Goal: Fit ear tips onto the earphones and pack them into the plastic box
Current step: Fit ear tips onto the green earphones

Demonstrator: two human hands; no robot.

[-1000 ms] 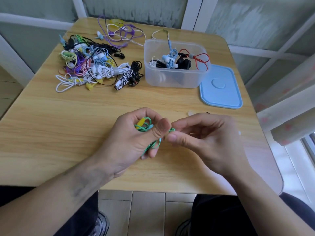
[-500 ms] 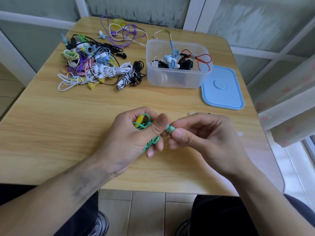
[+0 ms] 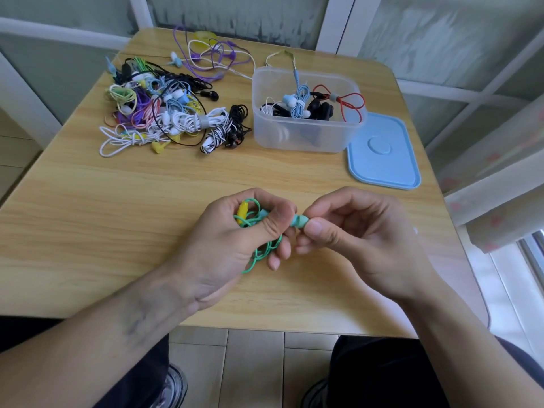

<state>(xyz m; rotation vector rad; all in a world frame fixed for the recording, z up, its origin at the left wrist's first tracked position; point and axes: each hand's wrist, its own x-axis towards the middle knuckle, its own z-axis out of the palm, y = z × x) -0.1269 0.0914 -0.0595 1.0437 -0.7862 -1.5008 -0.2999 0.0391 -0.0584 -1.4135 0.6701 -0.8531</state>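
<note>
Ear tip going onto a green earphone — packing is only partly done.

Nearest, the left hand (image 3: pixel 235 240) curls round the coiled green earphones (image 3: pixel 259 248), while the right hand (image 3: pixel 353 237) pinches a teal ear tip (image 3: pixel 298 221) between thumb and fingers against the bud. At one o'clock, farther off, the plastic box (image 3: pixel 306 136) holds a few finished sets, its blue lid (image 3: pixel 382 160) lying beside it — at eleven o'clock a large pile of earphones (image 3: pixel 164 113) probably still waits.
</note>
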